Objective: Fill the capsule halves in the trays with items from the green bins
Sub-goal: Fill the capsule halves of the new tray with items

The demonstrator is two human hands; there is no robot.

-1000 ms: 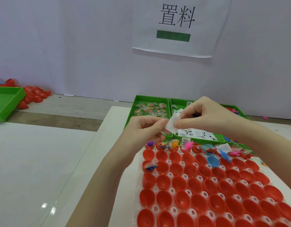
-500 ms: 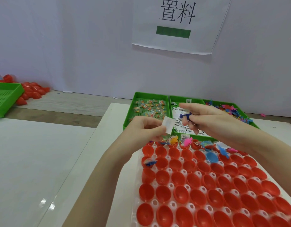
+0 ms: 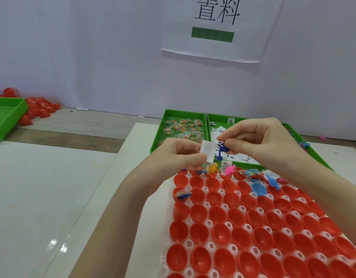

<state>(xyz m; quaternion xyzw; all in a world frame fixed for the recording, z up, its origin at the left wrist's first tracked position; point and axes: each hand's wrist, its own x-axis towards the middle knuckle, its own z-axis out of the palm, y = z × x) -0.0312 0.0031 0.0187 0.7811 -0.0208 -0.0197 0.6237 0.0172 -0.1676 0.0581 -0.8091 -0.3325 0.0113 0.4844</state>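
White table [image 3: 52, 197], tray [image 3: 209, 223] of mostly empty red capsule halves [image 3: 199, 231], left hand [image 3: 173, 155] pinching paper slip [image 3: 208, 153], right hand [image 3: 259, 141] pinching blue toy [image 3: 222, 150]

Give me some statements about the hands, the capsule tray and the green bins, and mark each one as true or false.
1. The left hand pinches a small white paper slip. True.
2. The right hand holds nothing. False: it pinches a dark blue toy.
3. Every capsule half in the tray is red. False: there is one blue capsule half near the far end.
4. The leftmost of the green bins behind the tray holds small colourful packets. True.
5. Most capsule halves in the near rows hold items. False: they look empty.
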